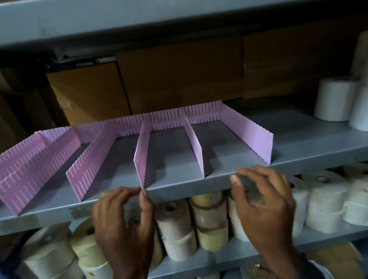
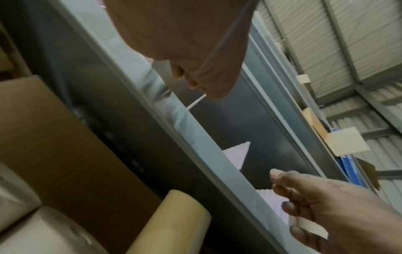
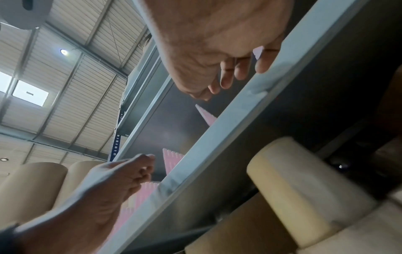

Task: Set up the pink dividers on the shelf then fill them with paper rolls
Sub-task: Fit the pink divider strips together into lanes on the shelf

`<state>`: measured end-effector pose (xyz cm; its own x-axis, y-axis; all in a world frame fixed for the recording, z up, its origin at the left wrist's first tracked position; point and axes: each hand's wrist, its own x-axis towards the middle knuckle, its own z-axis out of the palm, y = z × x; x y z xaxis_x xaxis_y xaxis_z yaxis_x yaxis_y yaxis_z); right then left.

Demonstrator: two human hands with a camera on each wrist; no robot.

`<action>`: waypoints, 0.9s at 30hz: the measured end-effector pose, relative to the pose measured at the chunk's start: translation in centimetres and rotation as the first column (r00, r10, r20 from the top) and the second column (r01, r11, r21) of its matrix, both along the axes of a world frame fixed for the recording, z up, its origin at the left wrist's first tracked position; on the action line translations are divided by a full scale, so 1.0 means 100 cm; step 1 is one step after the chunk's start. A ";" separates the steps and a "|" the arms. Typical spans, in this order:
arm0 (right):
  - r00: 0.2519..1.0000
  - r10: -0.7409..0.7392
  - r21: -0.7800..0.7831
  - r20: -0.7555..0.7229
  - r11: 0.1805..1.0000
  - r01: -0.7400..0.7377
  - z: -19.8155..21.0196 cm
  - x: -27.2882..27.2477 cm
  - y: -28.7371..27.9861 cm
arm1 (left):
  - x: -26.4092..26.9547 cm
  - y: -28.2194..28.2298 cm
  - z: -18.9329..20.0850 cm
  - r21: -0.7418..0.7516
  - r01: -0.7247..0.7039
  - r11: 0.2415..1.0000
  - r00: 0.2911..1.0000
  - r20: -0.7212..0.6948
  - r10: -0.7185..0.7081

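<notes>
On the middle shelf (image 1: 302, 151) the pink dividers (image 1: 167, 140) stood assembled: several slotted panels ran front to back, slotted into a back strip, forming open lanes. Every lane held nothing yet. Paper rolls (image 1: 181, 224) sat stacked on the shelf below; a few more white rolls (image 1: 335, 99) stood on the same shelf, well right of the dividers.

Left hand (image 1: 124, 229) hovered at the shelf's front lip, thumb and forefinger loosely curled near the front edge of the middle panel (image 1: 142, 158); whether they touched it could not be told. Right hand (image 1: 264, 201) hovered by the lip further right, fingers relaxed, gripping nothing. Both blurred.

Risks, as judged: the panels looked thin and appeared held only at the back, so a nudge at the front could splay or unseat one. Rolls pushed in crooked could bow a panel or shove the whole grid back against the cardboard boxes (image 1: 181, 72). The leftmost panels already sat uneven and close together; a roll might not fit there.

Head view alone showed the full lane layout and roll stock. Left wrist view showed only panel tips above the lip, plus a white slip or panel end by the right hand's fingers (image 2: 287, 208), unclear which. Right wrist view showed the ceiling and both palms from beneath.
</notes>
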<state>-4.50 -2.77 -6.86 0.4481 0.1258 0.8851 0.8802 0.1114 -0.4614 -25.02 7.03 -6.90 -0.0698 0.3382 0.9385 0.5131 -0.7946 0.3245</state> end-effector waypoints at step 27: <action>0.994 -0.061 -0.169 0.092 0.983 0.076 0.000 0.095 -0.017 | 0.102 -0.027 -0.004 -0.130 0.088 0.988 0.993 -0.066 -0.097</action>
<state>5.02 -4.49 -6.84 0.3843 0.2515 0.8883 0.9200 -0.0249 -0.3910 -14.79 4.35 -7.26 0.0335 0.4566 0.8890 0.4651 -0.7944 0.3905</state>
